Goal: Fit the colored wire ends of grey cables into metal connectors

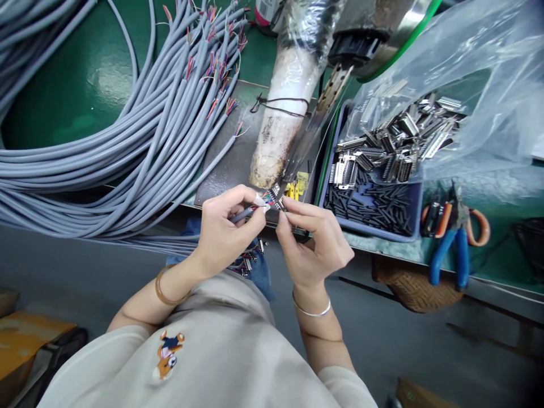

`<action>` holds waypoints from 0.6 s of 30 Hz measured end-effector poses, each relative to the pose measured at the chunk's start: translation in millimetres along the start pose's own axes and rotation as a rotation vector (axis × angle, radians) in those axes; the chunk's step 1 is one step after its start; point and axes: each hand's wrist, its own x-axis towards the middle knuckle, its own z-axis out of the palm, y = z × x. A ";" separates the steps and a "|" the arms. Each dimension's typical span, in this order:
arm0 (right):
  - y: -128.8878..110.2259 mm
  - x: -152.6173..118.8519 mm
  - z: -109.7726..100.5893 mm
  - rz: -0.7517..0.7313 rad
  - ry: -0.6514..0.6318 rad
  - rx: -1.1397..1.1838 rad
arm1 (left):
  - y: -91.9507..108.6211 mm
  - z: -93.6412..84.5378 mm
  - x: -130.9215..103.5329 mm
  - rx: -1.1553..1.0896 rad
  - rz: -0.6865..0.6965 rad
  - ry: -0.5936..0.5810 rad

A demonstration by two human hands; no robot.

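Observation:
My left hand (229, 226) pinches the end of a grey cable (243, 215), its stripped coloured wires (268, 197) fanned toward the right. Thumb and fingers of my right hand (312, 235) are closed on a small metal pin connector (278, 204). The wire ends meet the connector between my two hands; whether each wire is joined to a pin is too small to tell. Just above, a soldering iron (304, 139) points down with its tip at the connector. A yellow block (292, 190) sits right behind my right fingertips.
Many grey cables (140, 153) with stripped ends lie at left. A blue tray (416, 212) holds connectors (395, 141) and black sleeves (365, 198). Blue-handled pliers (450, 255) and orange-handled scissors (479, 226) lie right. A plastic-wrapped tube (284, 85) points toward my hands.

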 end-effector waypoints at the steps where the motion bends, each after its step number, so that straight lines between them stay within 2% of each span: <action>1: -0.4 0.8 -0.3 -0.002 0.000 0.003 | 1.0 -0.1 0.4 -0.005 0.008 0.001; 5: -2.3 1.7 -2.8 -0.025 -0.010 -0.013 | 4.8 -1.4 3.1 -0.034 0.021 -0.005; 11: -0.9 -5.0 -4.8 -0.120 -0.054 -0.065 | 0.6 -3.8 2.7 -0.026 -0.045 -0.054; 15: -1.8 -4.6 -4.9 -0.014 -0.035 0.001 | -2.7 -5.0 -1.0 -0.038 0.001 -0.053; 18: -3.8 -1.9 -5.1 0.074 -0.023 0.048 | -4.3 -6.7 -2.5 -0.038 0.123 -0.083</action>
